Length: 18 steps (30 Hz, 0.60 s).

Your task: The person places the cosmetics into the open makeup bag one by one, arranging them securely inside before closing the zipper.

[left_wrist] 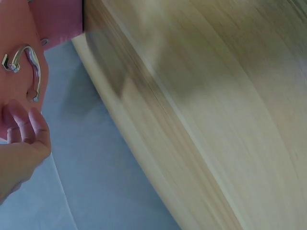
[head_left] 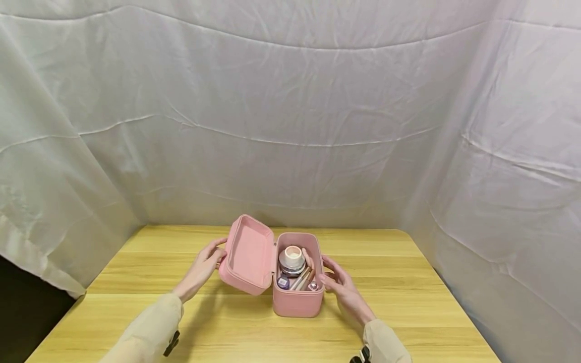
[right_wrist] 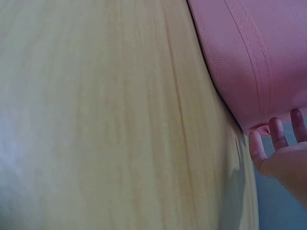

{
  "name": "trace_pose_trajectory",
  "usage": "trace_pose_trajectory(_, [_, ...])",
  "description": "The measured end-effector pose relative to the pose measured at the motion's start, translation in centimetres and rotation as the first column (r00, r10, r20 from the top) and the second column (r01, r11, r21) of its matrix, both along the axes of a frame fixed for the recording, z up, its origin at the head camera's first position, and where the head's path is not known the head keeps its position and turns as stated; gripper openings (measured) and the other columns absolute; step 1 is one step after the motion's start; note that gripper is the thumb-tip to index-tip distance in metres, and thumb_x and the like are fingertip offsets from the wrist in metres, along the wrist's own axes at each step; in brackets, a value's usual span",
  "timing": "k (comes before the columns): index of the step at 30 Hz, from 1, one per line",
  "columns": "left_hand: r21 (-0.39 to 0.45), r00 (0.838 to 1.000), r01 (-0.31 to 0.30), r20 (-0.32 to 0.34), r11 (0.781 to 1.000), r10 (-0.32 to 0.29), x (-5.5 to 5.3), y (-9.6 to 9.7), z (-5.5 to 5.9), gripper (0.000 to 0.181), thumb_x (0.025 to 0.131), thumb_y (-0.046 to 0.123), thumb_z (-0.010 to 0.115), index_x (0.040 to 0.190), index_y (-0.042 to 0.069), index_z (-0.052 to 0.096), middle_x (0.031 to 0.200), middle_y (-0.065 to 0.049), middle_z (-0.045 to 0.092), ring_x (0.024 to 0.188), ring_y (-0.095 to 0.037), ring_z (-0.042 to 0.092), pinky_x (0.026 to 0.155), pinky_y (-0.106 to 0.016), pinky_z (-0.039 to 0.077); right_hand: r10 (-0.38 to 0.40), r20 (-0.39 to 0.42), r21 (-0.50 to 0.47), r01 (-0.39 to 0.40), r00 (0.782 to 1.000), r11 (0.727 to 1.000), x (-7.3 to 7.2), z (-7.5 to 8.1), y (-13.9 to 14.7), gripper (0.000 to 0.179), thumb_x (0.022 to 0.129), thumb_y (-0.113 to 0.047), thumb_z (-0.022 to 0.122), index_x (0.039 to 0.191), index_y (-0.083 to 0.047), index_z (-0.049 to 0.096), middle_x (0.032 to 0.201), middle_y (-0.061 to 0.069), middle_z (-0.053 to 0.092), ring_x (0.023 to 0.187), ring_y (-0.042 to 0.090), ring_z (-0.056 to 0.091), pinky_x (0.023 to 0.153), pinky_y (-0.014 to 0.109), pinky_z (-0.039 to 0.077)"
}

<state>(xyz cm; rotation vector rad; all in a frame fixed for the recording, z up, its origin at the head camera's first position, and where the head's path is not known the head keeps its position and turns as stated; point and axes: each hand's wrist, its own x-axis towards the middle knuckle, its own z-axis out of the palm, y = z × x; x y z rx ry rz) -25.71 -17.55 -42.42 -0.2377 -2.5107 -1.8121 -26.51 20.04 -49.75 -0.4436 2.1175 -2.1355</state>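
Observation:
A pink makeup case (head_left: 297, 305) stands on the table with its lid (head_left: 249, 254) swung out to the left. The left hand (head_left: 201, 269) holds the lid's outer edge, thumb on the near face and fingers behind. In the left wrist view, a metal handle (left_wrist: 36, 67) shows on the lid's outside, above the fingers. Against the case's right wall, the right hand (head_left: 345, 290) rests with loosely extended fingers. Inside lie a small white jar (head_left: 293, 253) above a larger silvery container, a dark round-topped item (head_left: 283, 282) and several slim tubes (head_left: 300, 280).
The light wooden table (head_left: 386, 282) extends to both sides of the case. Pale cloth (head_left: 281, 111) hangs behind the table and along both sides. A dark area (head_left: 27, 307) shows at the lower left.

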Motion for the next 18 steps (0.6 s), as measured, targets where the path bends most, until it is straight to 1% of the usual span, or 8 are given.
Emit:
trace_pose_trajectory(7, [0.073,0.999,0.03,-0.014,0.997,-0.029,0.3,0.0,0.0,0.049,0.106,0.015,0.041,0.153,0.0,0.036,0.134,-0.028,0.058,0.099,-0.001,0.062,0.094,-0.02,0.052,0.011,0.0,-0.008,-0.011,1.0,1.0,0.0,0.0,0.0,0.064,0.099,-0.006,0.058,0.156,0.001,0.029,0.157,0.026,0.031,0.119,0.016,0.053,0.083,0.024,0.05])
trace_pose_trajectory(11, [0.109,0.999,0.033,-0.015,0.993,-0.032,0.4,0.1,0.0,0.05,0.106,0.014,0.043,0.153,0.001,0.036,0.133,-0.027,0.059,0.098,0.003,0.062,0.097,-0.021,0.051,0.02,-0.009,-0.007,-0.02,1.0,1.0,0.0,-0.1,0.0,0.065,0.099,-0.008,0.058,0.156,0.002,0.028,0.157,0.027,0.03,0.121,0.017,0.053,0.084,0.024,0.05])
trace_pose_trajectory(15, [0.152,0.999,0.052,-0.018,0.987,-0.049,0.7,0.3,-0.1,0.051,0.105,0.013,0.044,0.153,0.001,0.035,0.135,-0.028,0.056,0.099,0.004,0.062,0.097,-0.018,0.051,0.014,0.004,-0.012,-0.014,1.0,1.0,-0.1,-0.2,0.1,0.065,0.099,-0.009,0.058,0.156,0.0,0.029,0.159,0.024,0.03,0.122,0.018,0.052,0.085,0.025,0.05])
trace_pose_trajectory(18, [0.193,0.996,0.086,-0.043,0.977,-0.079,1.1,0.4,-0.1,0.052,0.105,0.013,0.046,0.154,0.0,0.033,0.138,-0.03,0.052,0.102,0.005,0.061,0.095,-0.013,0.051,0.008,0.015,-0.017,-0.007,1.0,1.0,-0.1,-0.2,0.1,0.065,0.099,-0.009,0.059,0.156,-0.002,0.029,0.159,0.023,0.029,0.123,0.019,0.051,0.085,0.025,0.049])
